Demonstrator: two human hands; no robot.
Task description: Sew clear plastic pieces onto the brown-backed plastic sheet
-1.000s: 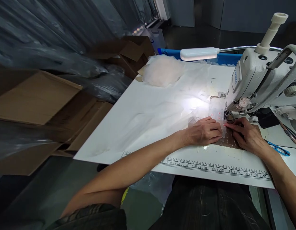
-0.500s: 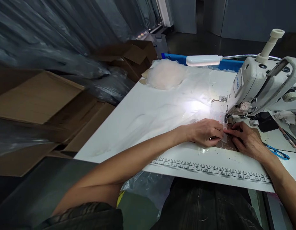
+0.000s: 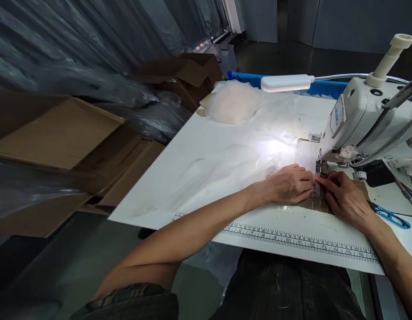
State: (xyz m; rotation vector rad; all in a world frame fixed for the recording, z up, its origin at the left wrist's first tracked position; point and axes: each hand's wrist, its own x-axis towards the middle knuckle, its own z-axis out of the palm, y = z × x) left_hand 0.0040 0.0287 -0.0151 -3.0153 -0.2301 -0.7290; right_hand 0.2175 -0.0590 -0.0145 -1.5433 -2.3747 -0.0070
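Sheer white fabric [image 3: 307,166] lies under the needle area of a white sewing machine [image 3: 354,118], close to its metal presser foot [image 3: 321,168]. On the left of the foot, my left hand [image 3: 290,184] has its fingers curled together on the fabric. My right hand [image 3: 347,198] is just in front of the foot, thumb and index finger pinching the fabric's edge. The fingertips of both hands nearly meet. Exactly how the left fingertips grip is hidden. More of the thin fabric spreads leftward over the white table [image 3: 152,191].
A pale, puffy fabric bundle [image 3: 234,102] sits at the far left corner. Blue thread snips [image 3: 390,217] and a black phone-like object [image 3: 379,172] lie to the right. A white lamp [image 3: 287,83] hangs over the back. Cardboard boxes [image 3: 59,133] stand left of the table.
The whole view has shifted slightly. My left fingers have flattened from a raised pinch and lie lower on the fabric. My right hand stays close to the presser foot.
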